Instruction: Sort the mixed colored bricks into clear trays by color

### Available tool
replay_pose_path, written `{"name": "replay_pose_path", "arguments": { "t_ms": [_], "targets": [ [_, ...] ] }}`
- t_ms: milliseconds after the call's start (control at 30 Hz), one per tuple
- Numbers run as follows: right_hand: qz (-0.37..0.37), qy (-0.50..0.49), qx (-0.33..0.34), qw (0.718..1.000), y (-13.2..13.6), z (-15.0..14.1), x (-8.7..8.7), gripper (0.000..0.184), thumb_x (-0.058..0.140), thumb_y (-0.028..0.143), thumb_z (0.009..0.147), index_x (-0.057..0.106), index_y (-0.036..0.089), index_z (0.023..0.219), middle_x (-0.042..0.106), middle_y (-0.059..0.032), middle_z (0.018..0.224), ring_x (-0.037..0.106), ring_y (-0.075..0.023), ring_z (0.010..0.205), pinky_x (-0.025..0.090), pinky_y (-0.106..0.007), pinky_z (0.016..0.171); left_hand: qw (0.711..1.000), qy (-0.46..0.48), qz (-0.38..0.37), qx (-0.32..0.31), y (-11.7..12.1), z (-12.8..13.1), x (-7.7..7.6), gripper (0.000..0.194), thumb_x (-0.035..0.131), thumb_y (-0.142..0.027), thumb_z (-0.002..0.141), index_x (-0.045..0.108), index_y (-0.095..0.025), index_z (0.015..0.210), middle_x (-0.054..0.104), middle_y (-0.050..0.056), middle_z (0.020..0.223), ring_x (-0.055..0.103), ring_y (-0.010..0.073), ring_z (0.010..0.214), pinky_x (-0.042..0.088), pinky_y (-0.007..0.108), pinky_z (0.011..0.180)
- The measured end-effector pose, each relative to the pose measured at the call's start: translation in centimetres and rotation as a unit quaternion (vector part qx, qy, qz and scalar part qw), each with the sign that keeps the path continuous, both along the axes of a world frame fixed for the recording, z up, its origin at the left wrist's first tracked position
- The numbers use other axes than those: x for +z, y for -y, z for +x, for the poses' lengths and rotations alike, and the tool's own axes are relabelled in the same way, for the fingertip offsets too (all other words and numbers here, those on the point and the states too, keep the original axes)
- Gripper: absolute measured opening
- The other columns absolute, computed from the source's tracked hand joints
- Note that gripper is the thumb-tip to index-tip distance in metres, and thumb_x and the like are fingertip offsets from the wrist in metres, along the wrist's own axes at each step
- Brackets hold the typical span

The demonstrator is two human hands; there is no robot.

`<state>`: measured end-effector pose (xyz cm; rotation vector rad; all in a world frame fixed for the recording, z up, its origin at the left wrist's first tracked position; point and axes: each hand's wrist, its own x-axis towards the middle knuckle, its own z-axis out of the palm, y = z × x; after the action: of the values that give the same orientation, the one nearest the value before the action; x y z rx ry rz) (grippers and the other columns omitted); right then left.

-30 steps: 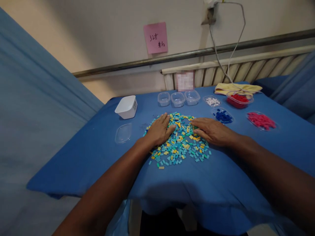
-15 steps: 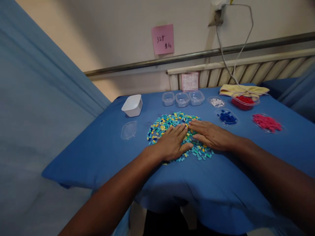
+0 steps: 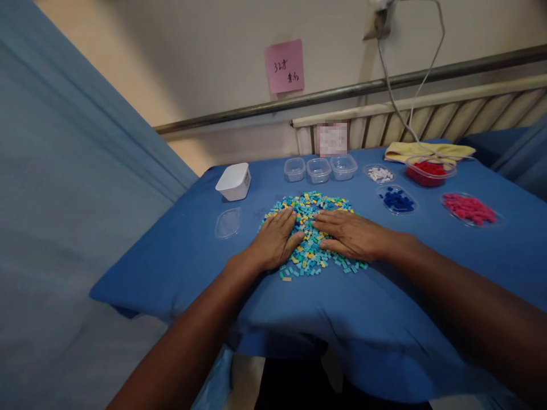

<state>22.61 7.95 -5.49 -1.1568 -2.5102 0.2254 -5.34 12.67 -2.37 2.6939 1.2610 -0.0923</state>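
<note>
A wide pile of small building bricks (image 3: 311, 250), mostly turquoise with yellow, green and blue ones mixed in, is spread over the blue cloth. Flat on its left side rests my left hand (image 3: 276, 239), fingers stretched away from me. My right hand (image 3: 348, 233) lies palm down on the right side of the pile, its fingers pointing left. Both hands are open and touch the bricks; whatever is beneath the palms is hidden. Bricks show in the gap between the two hands.
Clear tubs (image 3: 318, 171) stand at the back, a white tub (image 3: 234, 182) and a clear lid (image 3: 228, 222) at left. To the right are white pieces (image 3: 380, 174), blue bricks (image 3: 397, 200), pink bricks (image 3: 469, 209), a red-filled tub (image 3: 429, 173) and a yellow cloth (image 3: 427, 151).
My left hand has slid left over the pile, and my right hand has shifted slightly. The gap between them is wider, showing more bricks.
</note>
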Motion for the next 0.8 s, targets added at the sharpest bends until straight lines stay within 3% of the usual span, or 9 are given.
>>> {"name": "replay_pose_path", "arguments": {
  "t_ms": [133, 300, 500, 667, 800],
  "targets": [
    [-0.019, 0.014, 0.018, 1.000, 0.8, 0.5, 0.4, 0.071, 0.042, 0.064, 0.112, 0.064, 0.012, 0.156, 0.053, -0.0204, 0.167, 0.046, -0.0376, 0.159, 0.036, -0.060, 0.132, 1.000, 0.015, -0.017, 0.002, -2.2, 0.9, -0.6, 0.090, 0.018, -0.071, 0.112, 0.024, -0.008, 0.176, 0.011, 0.016, 0.182, 0.007, 0.0299, 0.171, 0.009, 0.051, 0.139],
    [-0.001, -0.011, 0.009, 1.000, 1.8, 1.9, 1.2, 0.060, 0.045, 0.059, 0.113, 0.071, 0.019, 0.149, 0.071, -0.0153, 0.151, 0.066, -0.0346, 0.142, 0.048, -0.054, 0.124, 0.999, -0.005, -0.030, 0.032, -2.7, 0.3, -0.4, 0.090, 0.015, -0.071, 0.111, 0.018, -0.010, 0.178, 0.010, 0.014, 0.182, 0.007, 0.0276, 0.172, 0.006, 0.055, 0.138],
    [0.001, -0.011, 0.022, 1.000, 1.6, 2.3, 1.0, 0.058, 0.047, 0.057, 0.113, 0.072, 0.019, 0.148, 0.068, -0.0156, 0.154, 0.062, -0.0343, 0.146, 0.045, -0.054, 0.127, 0.999, -0.018, -0.002, 0.031, -1.2, -1.1, -0.7, 0.090, 0.016, -0.070, 0.111, 0.022, -0.009, 0.177, 0.013, 0.014, 0.182, 0.009, 0.0278, 0.172, 0.006, 0.053, 0.138],
    [-0.021, -0.018, 0.033, 0.999, 2.5, 0.9, 1.2, 0.072, 0.048, 0.062, 0.111, 0.055, 0.015, 0.165, 0.045, -0.0169, 0.173, 0.037, -0.0351, 0.164, 0.029, -0.058, 0.136, 0.995, 0.024, 0.017, 0.093, -1.0, -1.5, 0.4, 0.083, 0.015, -0.063, 0.113, 0.019, -0.012, 0.178, 0.007, 0.010, 0.183, 0.009, 0.0269, 0.172, 0.008, 0.056, 0.138],
    [-0.059, -0.008, 0.065, 0.996, 3.4, -0.2, 1.5, 0.073, 0.052, 0.064, 0.109, 0.057, 0.015, 0.163, 0.049, -0.0179, 0.171, 0.042, -0.0365, 0.161, 0.030, -0.058, 0.135, 0.991, 0.037, 0.030, 0.122, -1.2, -2.1, 0.0, 0.079, 0.014, -0.059, 0.114, 0.025, -0.012, 0.177, 0.012, 0.011, 0.183, 0.013, 0.0285, 0.171, 0.010, 0.055, 0.138]
  ]
}}
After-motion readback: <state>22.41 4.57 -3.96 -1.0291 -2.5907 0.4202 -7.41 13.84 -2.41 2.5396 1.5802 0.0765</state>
